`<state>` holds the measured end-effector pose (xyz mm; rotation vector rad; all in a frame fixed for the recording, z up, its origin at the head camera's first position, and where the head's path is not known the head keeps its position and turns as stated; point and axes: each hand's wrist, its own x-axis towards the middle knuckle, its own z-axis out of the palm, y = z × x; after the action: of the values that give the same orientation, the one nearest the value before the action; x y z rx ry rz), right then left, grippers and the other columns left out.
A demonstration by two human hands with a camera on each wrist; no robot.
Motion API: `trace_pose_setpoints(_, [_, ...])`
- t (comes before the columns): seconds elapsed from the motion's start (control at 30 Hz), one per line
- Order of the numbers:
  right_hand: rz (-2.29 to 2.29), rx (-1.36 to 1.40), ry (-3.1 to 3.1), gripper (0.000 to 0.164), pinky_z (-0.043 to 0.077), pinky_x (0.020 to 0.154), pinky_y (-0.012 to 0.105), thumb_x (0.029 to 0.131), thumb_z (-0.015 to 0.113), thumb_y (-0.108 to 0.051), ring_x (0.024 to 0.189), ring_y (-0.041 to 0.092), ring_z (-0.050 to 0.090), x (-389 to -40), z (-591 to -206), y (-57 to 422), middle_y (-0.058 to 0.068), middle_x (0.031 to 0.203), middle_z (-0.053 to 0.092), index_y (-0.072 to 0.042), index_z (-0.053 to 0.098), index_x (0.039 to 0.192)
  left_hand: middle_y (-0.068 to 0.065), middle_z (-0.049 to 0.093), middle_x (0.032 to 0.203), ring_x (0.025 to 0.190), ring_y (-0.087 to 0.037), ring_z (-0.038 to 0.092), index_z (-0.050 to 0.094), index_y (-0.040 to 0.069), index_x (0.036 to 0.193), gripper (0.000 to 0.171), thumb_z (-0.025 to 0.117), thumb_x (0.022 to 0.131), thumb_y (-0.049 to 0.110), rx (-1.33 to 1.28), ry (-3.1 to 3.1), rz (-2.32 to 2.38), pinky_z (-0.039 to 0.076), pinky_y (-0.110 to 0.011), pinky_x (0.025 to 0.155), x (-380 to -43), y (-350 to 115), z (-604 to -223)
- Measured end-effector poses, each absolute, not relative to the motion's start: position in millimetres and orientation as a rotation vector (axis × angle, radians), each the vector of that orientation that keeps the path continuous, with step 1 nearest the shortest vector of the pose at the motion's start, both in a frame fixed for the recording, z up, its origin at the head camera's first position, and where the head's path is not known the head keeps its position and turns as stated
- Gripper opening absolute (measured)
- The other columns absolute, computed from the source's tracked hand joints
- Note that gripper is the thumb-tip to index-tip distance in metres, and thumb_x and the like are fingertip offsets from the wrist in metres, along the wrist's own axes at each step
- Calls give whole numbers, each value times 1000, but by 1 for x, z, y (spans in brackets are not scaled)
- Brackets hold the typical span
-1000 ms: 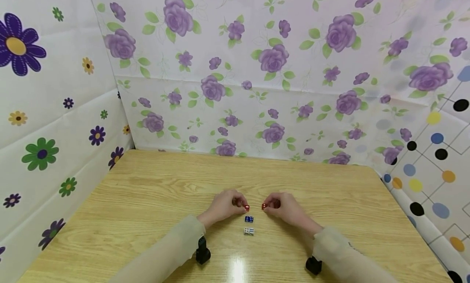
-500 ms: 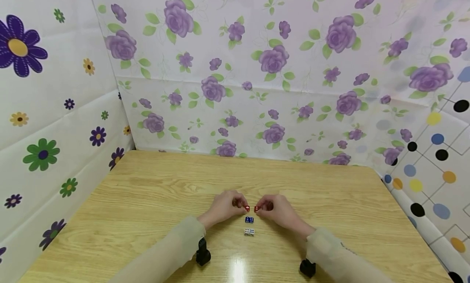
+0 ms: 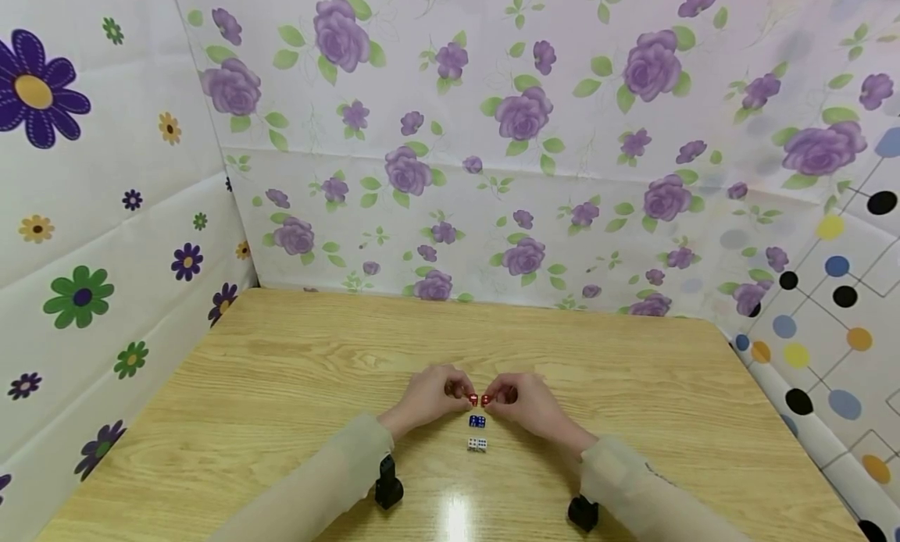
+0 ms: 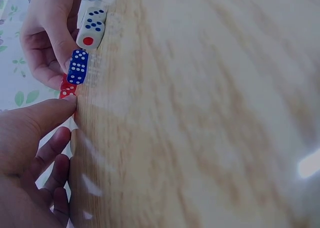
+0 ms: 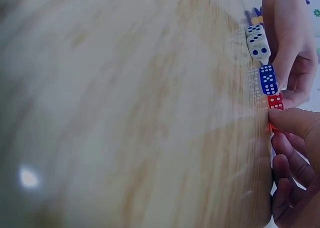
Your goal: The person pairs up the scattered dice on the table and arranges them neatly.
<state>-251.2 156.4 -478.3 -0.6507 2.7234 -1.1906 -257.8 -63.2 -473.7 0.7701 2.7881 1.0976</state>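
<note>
My left hand (image 3: 437, 391) pinches a red die (image 3: 474, 400) between thumb and finger, low over the table. Facing it, my right hand (image 3: 527, 403) pinches a second red die (image 3: 486, 400); in the head view a narrow gap separates the two. Just nearer than them lies a pair of blue dice (image 3: 477, 422), side by side. A pair of white dice (image 3: 477, 445) sits closer still, also side by side. In the right wrist view, the thumb partly covers the red die (image 5: 275, 101), behind the blue dice (image 5: 268, 79).
The wooden table (image 3: 316, 354) spreads around the hands. A floral cloth (image 3: 450, 175) hangs behind its far edge, with patterned cloths at both sides. Black wrist cameras (image 3: 389, 483) hang under the sleeves. Light glares off the table's near part.
My right hand has moved left with its red die, bringing it close to the other red die. The left hand has stayed almost still. Blue and white dice have not moved.
</note>
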Motion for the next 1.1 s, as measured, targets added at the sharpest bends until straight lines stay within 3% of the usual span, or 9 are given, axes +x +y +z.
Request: trace_pose_setpoints(1.1, [-1158,-679,2744,7,44,56,21,86,77,-18,62,5,53,-252,-480,154,-7,71,62,-22,73,91,4,65,83,74,-4,54,73,22,90,8,78,85,23,782,2809,1063,39,-32,74,-258,-63,-474])
